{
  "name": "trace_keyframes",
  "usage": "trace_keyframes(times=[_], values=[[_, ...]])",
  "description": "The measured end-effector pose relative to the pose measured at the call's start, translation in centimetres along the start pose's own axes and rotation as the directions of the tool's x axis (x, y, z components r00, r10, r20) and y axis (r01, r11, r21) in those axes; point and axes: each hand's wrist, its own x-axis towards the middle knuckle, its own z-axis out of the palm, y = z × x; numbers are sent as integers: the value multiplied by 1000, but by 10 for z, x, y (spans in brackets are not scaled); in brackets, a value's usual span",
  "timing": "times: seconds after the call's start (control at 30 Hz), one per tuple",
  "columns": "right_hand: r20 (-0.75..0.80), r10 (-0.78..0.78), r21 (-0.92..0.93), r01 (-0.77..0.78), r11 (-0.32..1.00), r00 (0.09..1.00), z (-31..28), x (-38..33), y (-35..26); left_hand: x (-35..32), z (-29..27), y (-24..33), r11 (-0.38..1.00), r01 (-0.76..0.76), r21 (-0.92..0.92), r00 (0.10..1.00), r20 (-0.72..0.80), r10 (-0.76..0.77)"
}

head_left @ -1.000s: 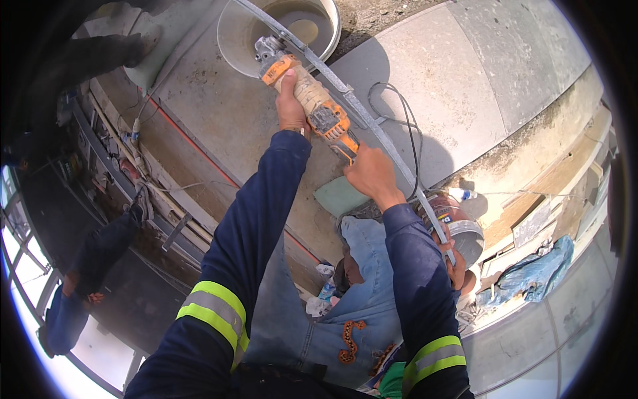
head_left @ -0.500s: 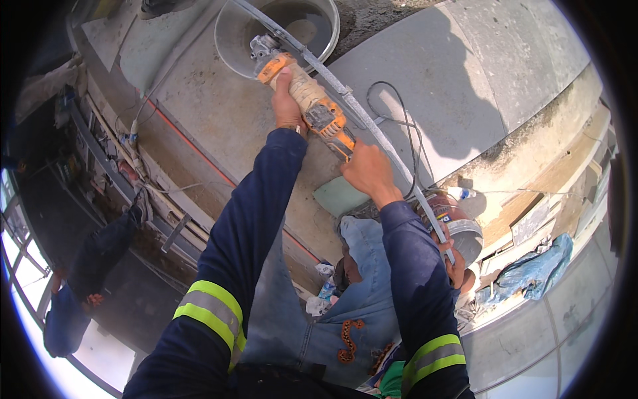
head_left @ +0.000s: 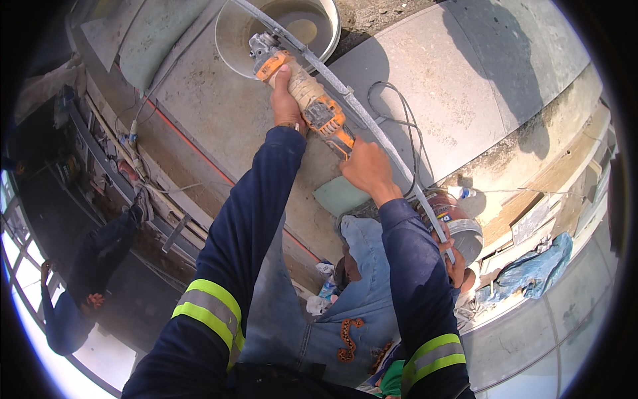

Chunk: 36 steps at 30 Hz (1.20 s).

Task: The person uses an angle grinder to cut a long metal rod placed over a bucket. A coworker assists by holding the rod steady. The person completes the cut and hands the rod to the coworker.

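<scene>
An orange and grey angle grinder (head_left: 322, 114), its body wrapped in a dusty tan covering, points up and to the left. My left hand (head_left: 286, 103) is closed round its front body, thumb on top. My right hand (head_left: 371, 171) wraps round the rear handle. Just right of the grinder, a long grey metal bar (head_left: 362, 112) runs diagonally over a white bucket (head_left: 220, 41) of murky liquid. The grinder's metal head (head_left: 264, 45) is over the bucket, close to the bar. At the bar's lower end, another person's hands (head_left: 456, 267) hold it.
A black cable (head_left: 415, 149) loops beside the bar. Grey slabs (head_left: 425, 86) lie to the right. Near the bar's lower end stands a dark bucket (head_left: 468, 236); blue cloth (head_left: 541, 269) lies farther right. Another person (head_left: 86, 292) is at the left, beyond an orange-red strip (head_left: 193, 139).
The grinder and both my hands stay almost in place. A shadow on the slabs has moved right. The person at the left has shifted an arm.
</scene>
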Motion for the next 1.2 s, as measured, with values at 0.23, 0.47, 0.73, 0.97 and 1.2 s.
trace_keyframes(times=[0.23, 0.47, 0.73, 0.97, 1.2], values=[[24, 10, 8, -10, 1000, 1000, -3, -1, -4, 0, -2, 0, 1000, 3, 1, 1000, 2, -3], [13, 3, 12, -3, 1000, 1000, -2, -3, -1, 0, -3, -2, 1000, 26, -10, 999, -22, -26], [23, -1, 8, 0, 1000, 1000, 1, -6, 2, 1, -11, -6, 999, 16, 44, 1000, -13, -16], [0, 15, 3, -15, 1000, 1000, 5, -8, 6, -3, -6, -9, 999, 32, 7, 999, -25, -32], [7, 11, 15, -11, 1000, 1000, 3, -11, 6, -12, -1, -8, 999, 24, -29, 999, -43, -25]])
